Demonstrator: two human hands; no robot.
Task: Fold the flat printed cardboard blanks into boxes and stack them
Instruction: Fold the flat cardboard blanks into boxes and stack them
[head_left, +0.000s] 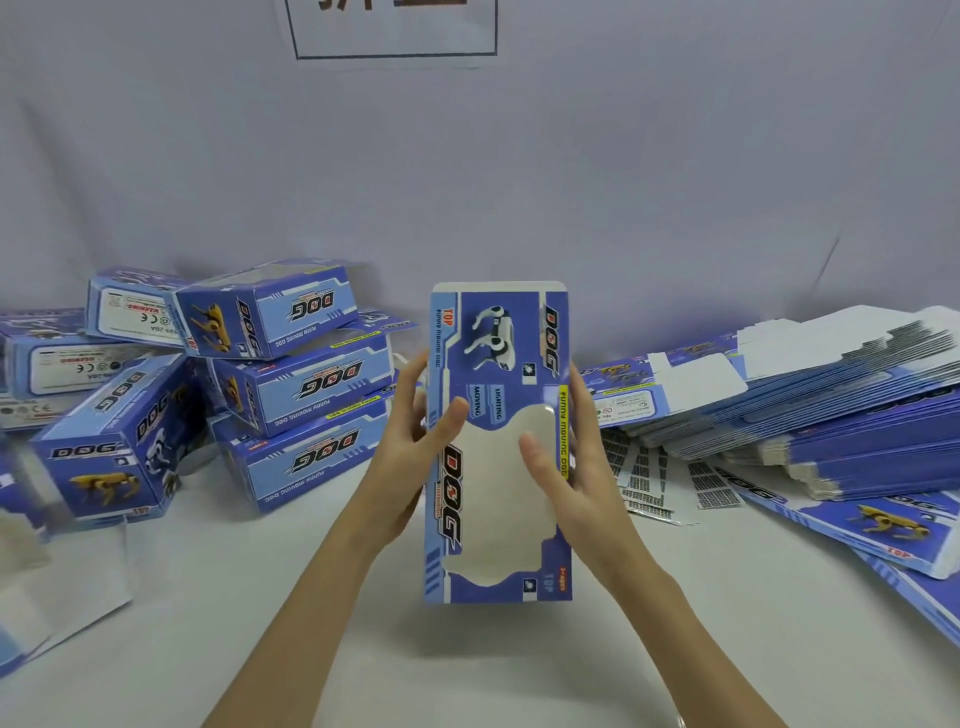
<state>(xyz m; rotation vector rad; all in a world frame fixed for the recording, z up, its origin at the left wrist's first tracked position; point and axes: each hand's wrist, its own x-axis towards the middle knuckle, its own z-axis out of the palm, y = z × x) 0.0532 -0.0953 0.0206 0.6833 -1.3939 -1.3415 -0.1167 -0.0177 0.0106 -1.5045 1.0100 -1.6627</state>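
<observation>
You're gripping the flat blank (498, 447) with left hand (415, 447) and right hand (566, 462); squeeze the side creases inward, squaring it.

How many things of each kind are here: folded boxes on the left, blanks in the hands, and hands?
Folded boxes: 6 plainly visible
Held blank: 1
Left hand: 1
Right hand: 1
Total: 9
Flat pile at right: too dense to count.

A white table (467, 670) meets a grey backdrop (623, 182) bearing a framed sign (395, 31).
</observation>
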